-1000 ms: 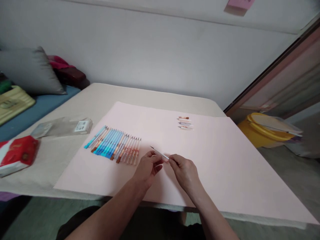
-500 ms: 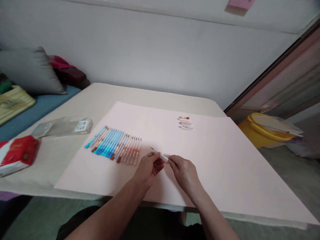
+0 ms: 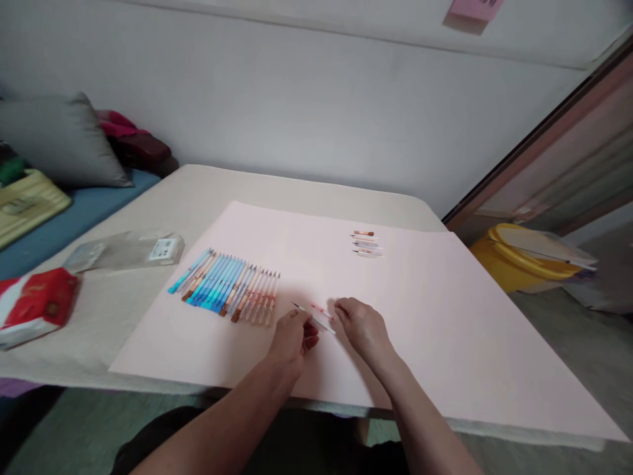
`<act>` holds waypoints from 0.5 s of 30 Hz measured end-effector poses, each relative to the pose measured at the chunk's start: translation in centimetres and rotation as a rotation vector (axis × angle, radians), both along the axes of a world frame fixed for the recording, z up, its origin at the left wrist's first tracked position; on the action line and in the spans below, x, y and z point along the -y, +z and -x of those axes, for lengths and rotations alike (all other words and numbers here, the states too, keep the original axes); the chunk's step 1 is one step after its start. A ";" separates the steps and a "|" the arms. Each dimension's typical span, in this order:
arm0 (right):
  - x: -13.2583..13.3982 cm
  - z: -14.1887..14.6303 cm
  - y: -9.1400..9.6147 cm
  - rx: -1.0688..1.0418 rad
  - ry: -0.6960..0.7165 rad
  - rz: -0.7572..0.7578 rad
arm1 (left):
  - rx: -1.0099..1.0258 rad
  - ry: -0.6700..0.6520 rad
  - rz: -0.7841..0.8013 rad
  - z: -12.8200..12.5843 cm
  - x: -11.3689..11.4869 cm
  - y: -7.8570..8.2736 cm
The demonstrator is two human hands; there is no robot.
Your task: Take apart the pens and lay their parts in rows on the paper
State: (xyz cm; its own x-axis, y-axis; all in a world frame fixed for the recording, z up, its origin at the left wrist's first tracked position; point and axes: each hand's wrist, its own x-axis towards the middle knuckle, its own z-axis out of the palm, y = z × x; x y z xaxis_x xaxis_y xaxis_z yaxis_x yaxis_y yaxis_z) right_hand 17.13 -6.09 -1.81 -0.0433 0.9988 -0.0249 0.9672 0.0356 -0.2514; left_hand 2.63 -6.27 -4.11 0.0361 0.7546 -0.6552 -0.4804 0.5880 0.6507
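My left hand (image 3: 293, 333) pinches a thin white pen refill (image 3: 326, 326) with a dark tip, which slants down to the right. Just beyond it is a clear pen barrel (image 3: 323, 312) with reddish ends, blurred by motion. The closed fingertips of my right hand (image 3: 363, 323) are at the barrel's right end. To the left, a row of blue, peach and clear pens (image 3: 225, 287) lies side by side on the pale pink sheet (image 3: 435, 343). Farther back lies a small stack of several pens and slim parts (image 3: 366, 244).
A clear plastic package (image 3: 128, 252) and a red-and-white packet (image 3: 42, 303) lie on the table's left side. A yellow bucket (image 3: 514, 264) stands on the floor at right. Behind the table rises a white wall (image 3: 306, 99). A grey cushion (image 3: 64, 142) sits at left.
The white refill and the reddish-ended barrel now show apart, where one white pen was held between both hands before. My right hand has shifted slightly up and away from my left.
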 end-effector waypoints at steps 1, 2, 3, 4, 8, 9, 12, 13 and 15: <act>-0.2 0.2 -0.2 0.026 0.022 0.019 | -0.004 0.004 -0.005 0.0 0.0 -0.1; -0.3 0.5 -0.4 0.041 0.050 0.036 | -0.006 0.007 -0.008 0.0 0.0 -0.1; -0.5 0.7 -0.6 0.045 0.077 0.049 | -0.008 0.011 -0.007 0.0 0.0 -0.1; -0.6 0.9 -0.8 0.044 0.098 0.057 | -0.010 0.014 -0.004 0.1 -0.1 -0.1; -1.4 1.2 -1.8 0.054 0.108 0.074 | -0.009 0.009 -0.002 0.2 -0.3 -0.2; -1.6 1.2 -2.0 0.060 0.105 0.077 | -0.012 0.010 -0.001 0.2 -0.4 -0.3; -2.2 1.3 -2.7 0.074 0.111 0.077 | -0.029 0.000 0.006 0.2 -0.4 -0.4; -2.3 1.3 -2.9 0.074 0.116 0.069 | -0.032 -0.004 0.003 0.2 -0.4 -0.4; -2.6 1.4 -3.2 0.062 0.125 0.061 | -0.031 -0.007 -0.005 0.1 -0.4 -0.5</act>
